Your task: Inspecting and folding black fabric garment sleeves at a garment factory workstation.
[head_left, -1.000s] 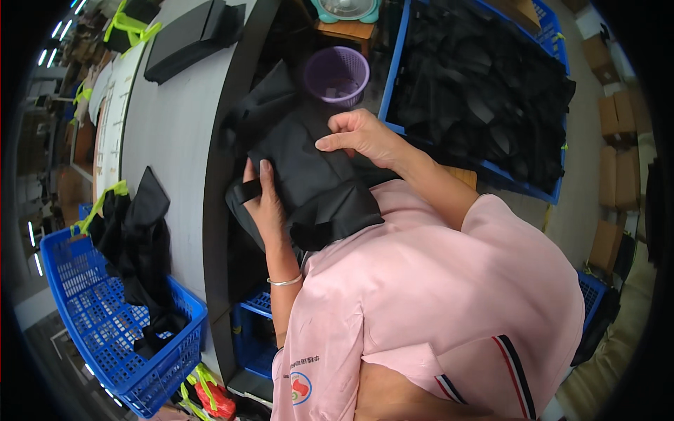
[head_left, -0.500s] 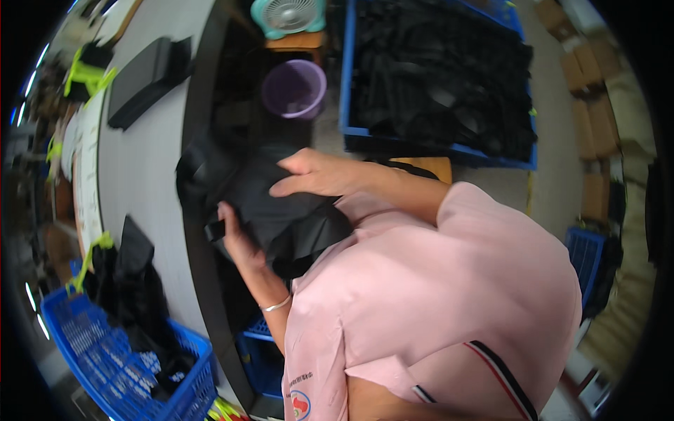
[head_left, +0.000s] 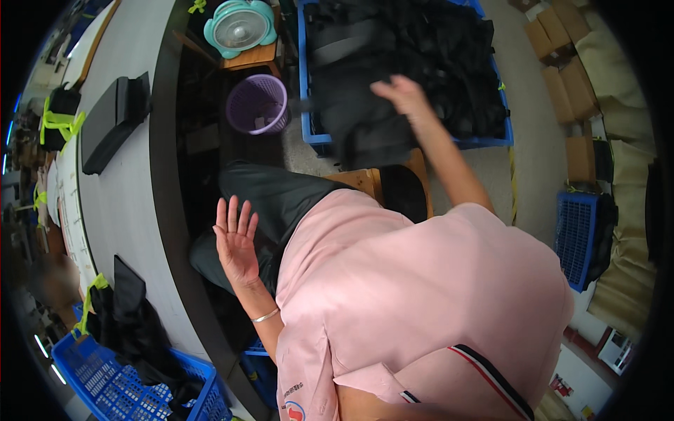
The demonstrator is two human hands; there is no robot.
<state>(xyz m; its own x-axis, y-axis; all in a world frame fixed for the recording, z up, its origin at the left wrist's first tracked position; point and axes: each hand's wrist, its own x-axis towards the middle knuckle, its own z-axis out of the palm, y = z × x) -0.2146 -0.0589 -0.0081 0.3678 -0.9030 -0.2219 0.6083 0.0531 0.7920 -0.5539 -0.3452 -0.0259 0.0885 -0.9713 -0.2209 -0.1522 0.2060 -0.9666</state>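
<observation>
My left hand point(head_left: 237, 242) is raised over my lap, palm up, fingers spread, with nothing in it. My right hand point(head_left: 406, 97) is stretched out to the blue crate point(head_left: 307, 91) at the far side. It grips the upper edge of a black fabric piece point(head_left: 368, 130), which hangs over the crate's near rim. Hand and piece are both blurred by motion, and the fingertips are partly lost against the black. More black fabric pieces point(head_left: 449, 70) fill the crate in a heap.
A grey worktable point(head_left: 130, 203) runs along my left, bearing a black padded item point(head_left: 116, 123). Below it at front left, a blue basket point(head_left: 84, 365) holds black fabric. A purple bin point(head_left: 257, 105) and a teal fan point(head_left: 240, 31) on a stool stand ahead. Cardboard boxes point(head_left: 562, 35) are at right.
The black fabric piece has gone from my lap to the crate, with my right hand moving far and right. My left hand has let go of it and opened. The view has shifted.
</observation>
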